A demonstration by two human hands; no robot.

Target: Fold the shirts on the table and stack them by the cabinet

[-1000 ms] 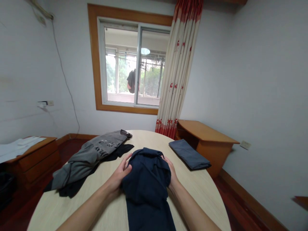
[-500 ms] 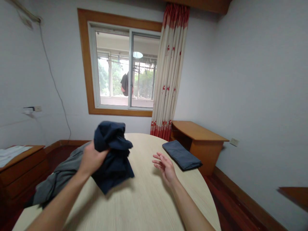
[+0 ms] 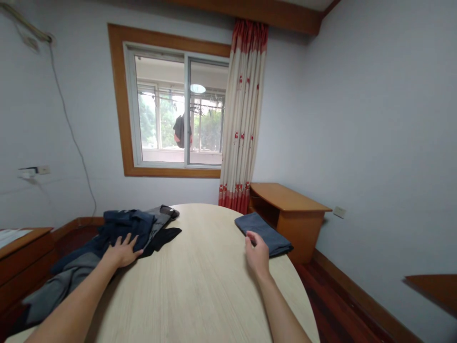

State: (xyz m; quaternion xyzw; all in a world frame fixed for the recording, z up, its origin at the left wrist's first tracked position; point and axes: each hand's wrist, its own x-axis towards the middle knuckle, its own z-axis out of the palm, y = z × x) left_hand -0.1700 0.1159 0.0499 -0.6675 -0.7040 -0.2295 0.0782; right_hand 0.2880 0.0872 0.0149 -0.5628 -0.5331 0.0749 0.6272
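Note:
At the left edge of the round table [image 3: 200,286], my left hand [image 3: 124,251] rests with spread fingers on a heap of clothes. A crumpled navy garment [image 3: 124,224] lies on top, beside the fingertips. Grey cloth [image 3: 80,264] hangs over the edge near my left forearm, and black cloth [image 3: 166,238] pokes out at the heap's right. My right hand [image 3: 257,252] is over the right side of the table, its fingers loosely curled and apart, holding nothing. Just beyond it lies a flat, folded dark blue-grey garment [image 3: 266,231]; I cannot tell whether they touch.
A wooden desk [image 3: 289,197] stands behind the table at the right, below a floral curtain [image 3: 243,119] and beside a window [image 3: 160,119]. At the far left is a wooden cabinet [image 3: 24,257] with papers on top. A wooden corner [image 3: 435,288] juts in at the right.
My left hand has let go of the navy garment, which now lies on the heap at the left. My right hand has come closer to the folded garment. The view has shifted slightly.

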